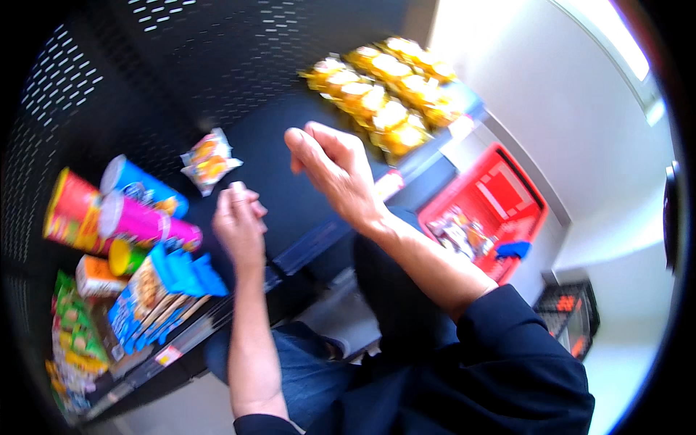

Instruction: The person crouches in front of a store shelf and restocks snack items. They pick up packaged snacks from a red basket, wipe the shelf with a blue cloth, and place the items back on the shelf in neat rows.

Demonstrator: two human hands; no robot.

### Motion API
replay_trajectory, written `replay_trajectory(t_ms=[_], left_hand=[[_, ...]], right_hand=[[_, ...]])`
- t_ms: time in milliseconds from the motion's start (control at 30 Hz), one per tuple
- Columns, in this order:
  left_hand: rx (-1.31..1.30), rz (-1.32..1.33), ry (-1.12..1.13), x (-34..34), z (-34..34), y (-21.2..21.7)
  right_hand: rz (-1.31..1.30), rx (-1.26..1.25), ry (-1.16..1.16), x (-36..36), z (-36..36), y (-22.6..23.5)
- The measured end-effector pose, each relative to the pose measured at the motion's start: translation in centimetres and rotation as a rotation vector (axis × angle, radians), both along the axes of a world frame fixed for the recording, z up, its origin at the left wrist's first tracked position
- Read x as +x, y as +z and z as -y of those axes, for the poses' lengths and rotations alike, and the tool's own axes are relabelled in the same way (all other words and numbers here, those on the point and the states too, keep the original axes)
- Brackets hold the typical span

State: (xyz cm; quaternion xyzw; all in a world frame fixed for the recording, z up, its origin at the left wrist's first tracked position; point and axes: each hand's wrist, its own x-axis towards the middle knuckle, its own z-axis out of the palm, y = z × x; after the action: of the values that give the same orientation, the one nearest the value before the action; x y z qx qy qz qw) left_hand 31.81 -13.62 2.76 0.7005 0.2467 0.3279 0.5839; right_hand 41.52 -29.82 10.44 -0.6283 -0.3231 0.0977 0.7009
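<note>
Preferably, handle the clear packet (210, 162) by its edges; left hand (240, 223) and right hand (335, 165) curl narrowly, blur hiding any contents.

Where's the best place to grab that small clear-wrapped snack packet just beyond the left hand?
Probably across the middle of the packet, fingers on opposite sides: the orange-yellow contents show there, while the pointed wrapper corners look thin. Coming from the near side, where the left hand is, seems best, since the dark perforated panel stands behind it.
</note>
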Motion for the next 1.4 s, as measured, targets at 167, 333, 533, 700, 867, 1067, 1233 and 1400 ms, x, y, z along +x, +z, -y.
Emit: replay_trajectory(t_ms=[167, 333, 533, 700, 867, 1067, 1233, 1400], left_hand=[[-0.011, 0.154, -0.158, -0.4, 1.4, -0.7], [-0.028, 0.190, -0.244, -1.0, 5.1, 0.2], [-0.050, 0.113, -0.183, -3.4, 7.5, -0.6], [0.003, 0.009, -0.180, -5.3, 8.7, -1.6], [-0.001, -0.050, -0.190, -5.9, 9.7, -2.3], [0.005, -0.056, -0.221, -5.3, 10.5, -2.6], [0.005, -0.016, -0.233, -5.2, 11.5, -2.1], [0.000, 0.000, -0.281, -4.9, 14.4, -0.4]], right_hand=[[-0.200, -0.051, -0.370, 0.5, 15.6, -7.0], [-0.361, -0.407, -0.678, 5.1, 32.2, -21.1], [-0.203, -0.993, -0.655, 5.2, 38.3, -34.9], [-0.215, -1.307, -0.591, 6.7, 35.8, -38.4], [-0.191, -1.468, -0.569, 7.9, 34.5, -41.5], [-0.187, -1.379, -0.607, 8.5, 37.0, -42.0], [-0.589, -0.728, -0.646, 8.1, 39.4, -36.5], [-0.938, 0.076, -0.437, 4.1, 39.0, -28.3]])
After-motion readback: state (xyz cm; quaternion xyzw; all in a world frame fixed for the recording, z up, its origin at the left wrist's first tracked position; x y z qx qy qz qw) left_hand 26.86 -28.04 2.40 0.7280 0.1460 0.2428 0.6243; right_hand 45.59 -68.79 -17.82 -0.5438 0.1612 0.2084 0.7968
